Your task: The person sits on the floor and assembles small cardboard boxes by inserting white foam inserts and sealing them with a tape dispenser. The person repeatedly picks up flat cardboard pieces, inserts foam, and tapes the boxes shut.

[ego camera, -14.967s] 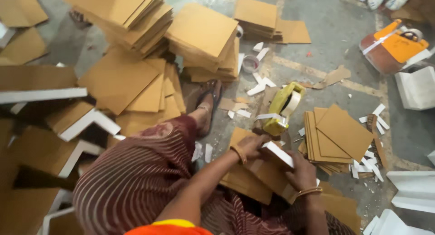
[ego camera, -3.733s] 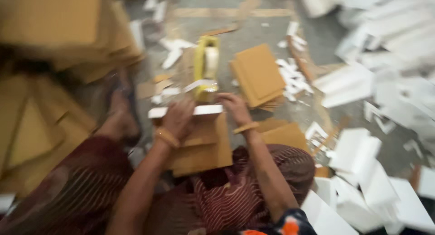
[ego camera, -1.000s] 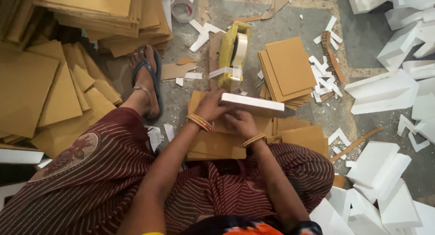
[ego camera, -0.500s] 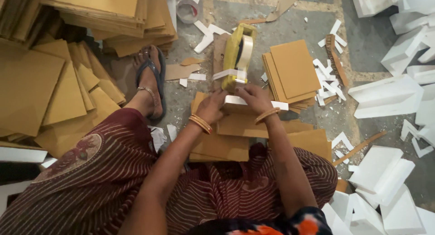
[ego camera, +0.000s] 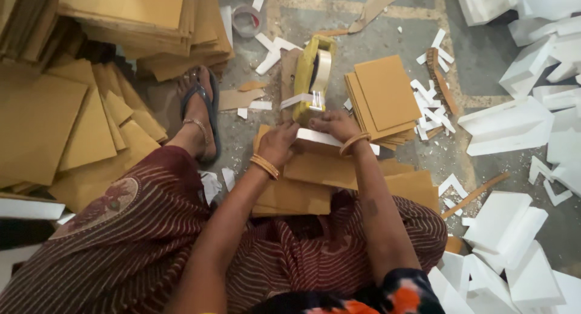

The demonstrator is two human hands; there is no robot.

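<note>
I sit on the floor with brown cardboard sheets (ego camera: 315,181) across my lap. My left hand (ego camera: 279,143) grips the near left end of a white foam strip wrapped in cardboard (ego camera: 321,140). My right hand (ego camera: 334,124) rests on its far edge, fingers bent, close to the loose end of clear tape. Just beyond my hands a yellow tape dispenser (ego camera: 311,78) with a clear tape roll stands on the floor. Both wrists wear gold bangles.
Tall stacks of brown cardboard (ego camera: 127,17) fill the left side. A smaller cardboard pile (ego camera: 384,99) lies right of the dispenser. White foam blocks (ego camera: 514,126) and scraps cover the right. A tape roll (ego camera: 246,20) lies at the top. My sandalled foot (ego camera: 200,108) stretches forward.
My hands have shifted the foam strip slightly nearer the dispenser, and my right hand has moved in along its far edge. The view has tilted a little.
</note>
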